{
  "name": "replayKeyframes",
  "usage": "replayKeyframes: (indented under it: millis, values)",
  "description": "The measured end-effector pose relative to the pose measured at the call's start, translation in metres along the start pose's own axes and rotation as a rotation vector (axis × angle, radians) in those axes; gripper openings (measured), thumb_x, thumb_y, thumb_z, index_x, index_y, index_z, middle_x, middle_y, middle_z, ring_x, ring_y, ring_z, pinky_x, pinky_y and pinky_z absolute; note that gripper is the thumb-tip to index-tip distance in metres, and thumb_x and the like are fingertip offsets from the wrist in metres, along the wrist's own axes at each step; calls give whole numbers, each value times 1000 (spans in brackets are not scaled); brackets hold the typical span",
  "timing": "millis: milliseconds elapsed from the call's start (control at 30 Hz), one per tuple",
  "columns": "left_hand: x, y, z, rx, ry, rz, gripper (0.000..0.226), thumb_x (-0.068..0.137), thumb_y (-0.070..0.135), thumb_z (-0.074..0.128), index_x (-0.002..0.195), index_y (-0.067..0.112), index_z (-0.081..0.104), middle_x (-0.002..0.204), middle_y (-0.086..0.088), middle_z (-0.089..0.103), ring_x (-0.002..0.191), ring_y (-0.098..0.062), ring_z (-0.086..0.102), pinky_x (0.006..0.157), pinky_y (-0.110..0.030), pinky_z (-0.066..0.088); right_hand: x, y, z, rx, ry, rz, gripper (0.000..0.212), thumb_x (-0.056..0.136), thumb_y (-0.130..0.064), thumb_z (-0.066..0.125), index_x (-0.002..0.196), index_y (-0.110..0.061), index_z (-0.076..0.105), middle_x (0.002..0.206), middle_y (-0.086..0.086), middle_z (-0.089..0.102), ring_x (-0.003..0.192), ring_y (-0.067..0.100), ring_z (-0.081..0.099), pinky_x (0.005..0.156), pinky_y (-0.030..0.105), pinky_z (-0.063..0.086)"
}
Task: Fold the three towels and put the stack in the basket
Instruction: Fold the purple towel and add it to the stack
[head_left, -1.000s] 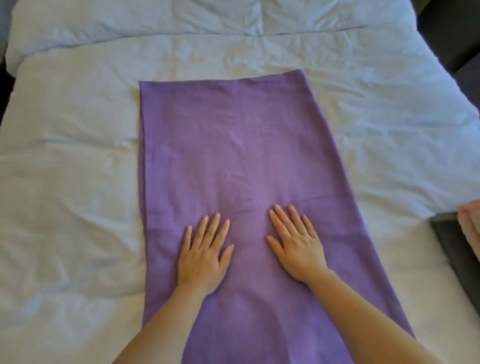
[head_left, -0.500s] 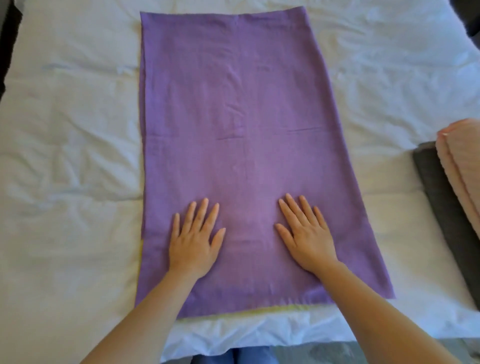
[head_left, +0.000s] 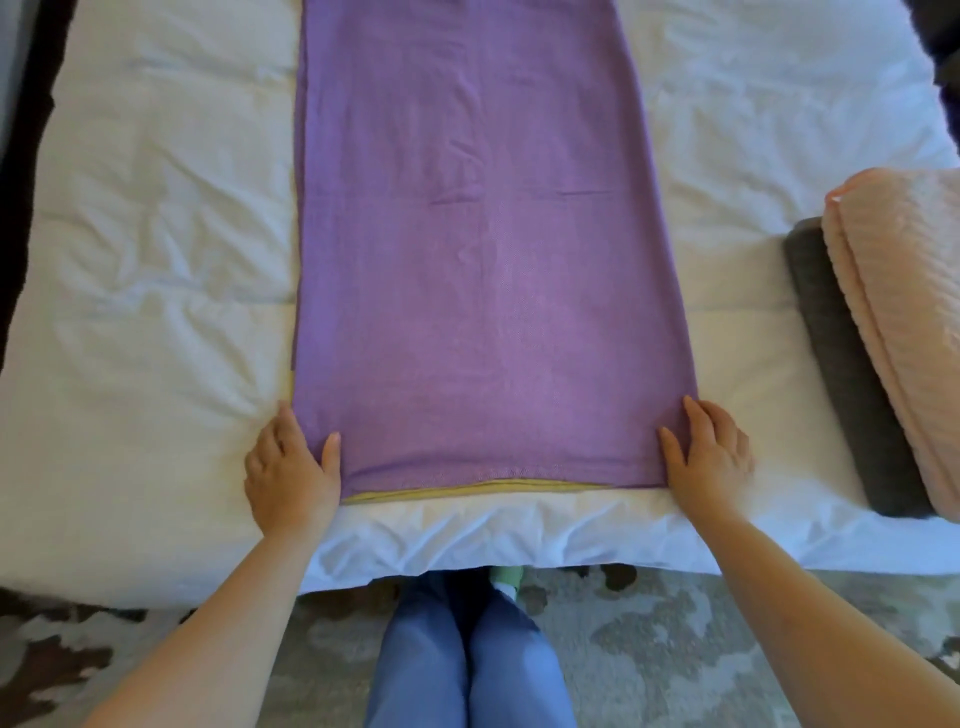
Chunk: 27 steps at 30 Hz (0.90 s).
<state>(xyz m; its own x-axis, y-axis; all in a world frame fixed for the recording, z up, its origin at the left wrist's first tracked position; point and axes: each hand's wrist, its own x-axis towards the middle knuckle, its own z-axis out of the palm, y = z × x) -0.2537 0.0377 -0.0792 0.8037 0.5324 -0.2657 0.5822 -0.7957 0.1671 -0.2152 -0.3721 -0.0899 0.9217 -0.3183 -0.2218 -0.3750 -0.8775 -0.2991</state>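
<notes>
Head view: left hand and right hand grip near corners of flat, yellow-backed purple towel.

Head view, close, down onto bed

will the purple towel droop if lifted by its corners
Probably: the purple towel lies thin and softly creased, so it should sag between left hand and right hand. Likely light: its layered near edge looks thin.

The white duvet left of the left hand is free. Right of the right hand fingers, a pink towel upon a grey towel blocks passage.
</notes>
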Motion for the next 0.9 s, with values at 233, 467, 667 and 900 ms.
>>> replayKeyframes:
  millis: [233, 467, 667, 900]
  values:
    - [-6, -9, -17, -408, -182, -236, 50, 91, 28, 60, 127, -2, 42, 119, -23, 57, 106, -41, 56, 78, -35, 38, 2, -3, -24, 399, -141, 157, 50, 87, -7, 61, 131, -12, 38, 111, 13, 51, 90, 31, 53, 77, 37, 43]
    - [13, -1, -86, -1000, -220, -200, 19, 98, 7, 46, 111, 19, 53, 75, -11, 51, 48, -14, 50, 51, -25, 45, 29, -21, -71, 681, -176, 192, 7, 86, -1, 62, 92, -4, 60, 75, 15, 53, 54, 19, 44, 43, 20, 42]
    - [59, 43, -150, -1514, -306, -247, 25, 99, 3, 39, 89, 11, 60, 81, -9, 57, 74, -15, 55, 57, -15, 54, 76, -60, -117, 1008, -167, 277, 6, 88, -15, 65, 90, -10, 66, 73, 7, 57, 60, 16, 50, 49, 14, 49]
    - [141, 94, -178, -1565, -215, -194, 21, 98, 2, 45, 87, 7, 61, 79, -8, 62, 63, -7, 66, 65, -17, 57, 146, -117, -131, 1265, -101, 249, 10, 88, -6, 63, 81, -12, 67, 64, -2, 66, 61, 5, 63, 58, 13, 53]
